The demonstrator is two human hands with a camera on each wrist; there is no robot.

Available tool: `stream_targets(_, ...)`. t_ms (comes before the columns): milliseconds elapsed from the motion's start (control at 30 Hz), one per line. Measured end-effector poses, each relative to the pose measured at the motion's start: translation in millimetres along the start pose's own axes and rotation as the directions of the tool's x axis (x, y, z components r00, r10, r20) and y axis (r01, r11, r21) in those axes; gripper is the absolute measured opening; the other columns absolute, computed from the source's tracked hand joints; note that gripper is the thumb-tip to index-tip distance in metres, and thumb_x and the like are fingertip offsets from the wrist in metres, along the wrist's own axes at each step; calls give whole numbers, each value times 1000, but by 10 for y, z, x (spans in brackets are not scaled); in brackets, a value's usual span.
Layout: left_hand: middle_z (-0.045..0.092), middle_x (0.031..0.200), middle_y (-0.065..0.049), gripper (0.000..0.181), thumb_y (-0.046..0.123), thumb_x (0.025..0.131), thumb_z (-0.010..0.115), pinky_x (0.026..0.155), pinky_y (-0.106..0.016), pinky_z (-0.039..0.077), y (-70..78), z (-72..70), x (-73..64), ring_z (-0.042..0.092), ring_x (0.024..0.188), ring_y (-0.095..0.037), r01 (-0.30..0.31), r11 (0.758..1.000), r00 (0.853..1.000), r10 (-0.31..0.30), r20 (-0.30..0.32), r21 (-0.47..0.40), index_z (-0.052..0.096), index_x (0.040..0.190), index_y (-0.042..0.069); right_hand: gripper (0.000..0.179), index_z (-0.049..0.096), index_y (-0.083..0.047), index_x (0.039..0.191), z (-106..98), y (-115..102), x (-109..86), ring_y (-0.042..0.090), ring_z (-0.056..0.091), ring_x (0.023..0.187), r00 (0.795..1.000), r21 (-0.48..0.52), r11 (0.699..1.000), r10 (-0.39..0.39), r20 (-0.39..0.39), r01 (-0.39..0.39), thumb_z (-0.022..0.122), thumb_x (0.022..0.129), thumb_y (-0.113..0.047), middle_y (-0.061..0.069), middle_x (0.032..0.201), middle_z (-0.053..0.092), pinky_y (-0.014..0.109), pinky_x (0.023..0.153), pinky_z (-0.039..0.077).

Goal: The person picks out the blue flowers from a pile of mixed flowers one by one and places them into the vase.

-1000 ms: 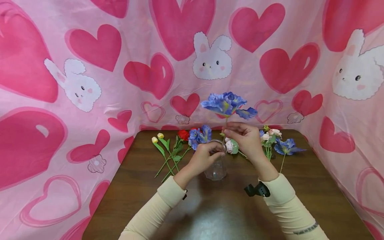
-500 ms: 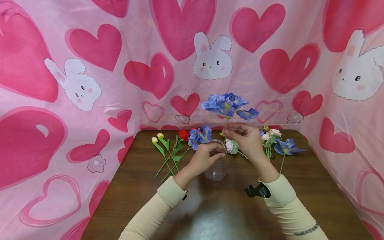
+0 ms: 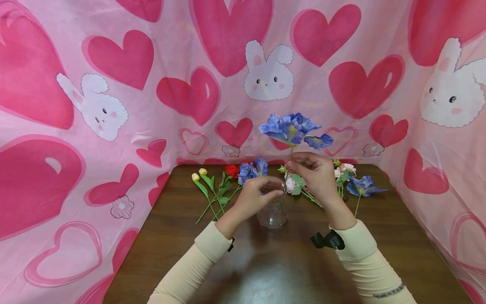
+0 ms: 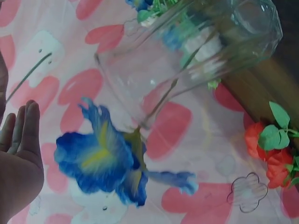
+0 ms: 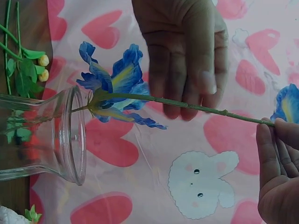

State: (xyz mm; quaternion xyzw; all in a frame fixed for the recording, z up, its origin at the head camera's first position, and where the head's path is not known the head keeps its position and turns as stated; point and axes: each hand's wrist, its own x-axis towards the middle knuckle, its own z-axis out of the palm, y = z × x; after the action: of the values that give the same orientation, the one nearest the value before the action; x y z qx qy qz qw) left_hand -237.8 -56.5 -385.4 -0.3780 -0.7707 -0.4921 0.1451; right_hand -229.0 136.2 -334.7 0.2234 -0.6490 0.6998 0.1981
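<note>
My right hand (image 3: 317, 175) pinches the thin stem of a blue artificial iris (image 3: 290, 126), raised with its bloom upright above the table. In the right wrist view, thumb and fingertips meet on that stem (image 5: 224, 113). A clear glass vase (image 3: 272, 217) stands below, near the table's middle. Another blue iris (image 4: 100, 158) has its stem inside the vase, its bloom leaning out past the rim. Beside the vase mouth is my left hand (image 3: 256, 196), fingers loosely extended and apart from the thumb; the right wrist view shows it (image 5: 180, 56) behind the held stem, gripping nothing.
Two yellow tulips (image 3: 199, 174) and red flowers (image 3: 232, 170) lie to the left on the wooden table (image 3: 243, 270). Pale pink flowers (image 3: 290, 185) lie behind the vase; more pale blooms (image 3: 347, 168) and a blue iris (image 3: 362, 185) lie right. A pink heart-print cloth (image 3: 125, 59) surrounds the table.
The right hand has shifted slightly right and up with its iris. The left hand has drawn a little left, its fingers and thumb spread farther apart. The vase stays about where it was.
</note>
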Motion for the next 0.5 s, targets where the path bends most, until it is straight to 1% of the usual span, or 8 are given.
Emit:
stream_targets(67, 72, 98, -6, 22, 9, 83, 78, 76, -23, 54, -5, -51, 4, 68, 87, -9, -17, 1000, 999, 17, -33, 1, 71, 102, 1, 16, 68, 11, 101, -7, 2, 6, 22, 70, 76, 1000, -13, 1000, -5, -3, 5, 69, 86, 7, 7, 86, 73, 36, 69, 57)
stream_targets(133, 72, 98, -7, 23, 7, 82, 78, 77, -26, 55, -5, -114, 12, 68, 89, -13, -44, 999, 996, 44, -71, 0, 70, 102, -1, 15, 69, 11, 101, -12, 5, 10, 22, 70, 76, 1000, -31, 999, -7, -6, 7, 69, 86, 6, 8, 87, 73, 36, 70, 57)
stream_targets(200, 71, 98, -10, 22, 5, 82, 78, 77, -31, 56, -12, -187, 22, 69, 89, -20, -69, 998, 991, 69, -112, 5, 70, 101, -2, 16, 69, 10, 101, -15, 8, 13, 22, 70, 77, 1000, -41, 999, -5, -9, 5, 70, 86, 5, 8, 87, 73, 35, 71, 57)
stream_targets(300, 71, 99, -14, 24, 4, 81, 79, 78, -36, 56, -36, -313, 35, 69, 90, -26, -85, 996, 982, 87, -168, 24, 70, 102, -3, 16, 69, 10, 101, -13, 3, 16, 23, 70, 78, 1000, -33, 999, 6, -13, -6, 70, 86, 4, 8, 87, 73, 33, 71, 57)
stream_targets(333, 71, 99, -15, 24, 3, 81, 79, 78, -37, 56, 12, -365, 41, 68, 91, -28, -77, 996, 980, 82, -183, 36, 69, 102, -3, 17, 68, 12, 102, -12, 1, 17, 21, 71, 78, 1000, -25, 1000, 10, -14, -10, 70, 86, 5, 7, 87, 73, 32, 71, 57)
stream_targets(367, 70, 98, -17, 25, 1, 80, 78, 78, -40, 56, 59, -413, 48, 68, 91, -31, -71, 997, 977, 77, -200, 38, 69, 102, -5, 18, 67, 13, 102, -9, 0, 18, 21, 71, 78, 1000, -15, 1000, 13, -15, -13, 70, 86, 5, 7, 87, 73, 32, 71, 57)
stream_targets(433, 69, 100, -21, 25, -2, 80, 77, 79, -46, 55, 153, -506, 59, 67, 92, -33, -55, 998, 973, 62, -223, 36, 68, 103, -8, 18, 67, 14, 102, -6, -5, 19, 20, 71, 78, 1000, -2, 1000, 19, -14, -19, 69, 86, 5, 6, 87, 73, 31, 71, 56)
stream_targets(500, 67, 101, -26, 26, -6, 80, 75, 80, -52, 54, 226, -587, 59, 66, 92, -38, -40, 999, 969, 45, -243, 25, 66, 104, -11, 18, 67, 14, 102, -10, -4, 21, 18, 71, 78, 1000, -7, 1000, 22, -15, -22, 69, 87, 5, 6, 87, 73, 31, 72, 56)
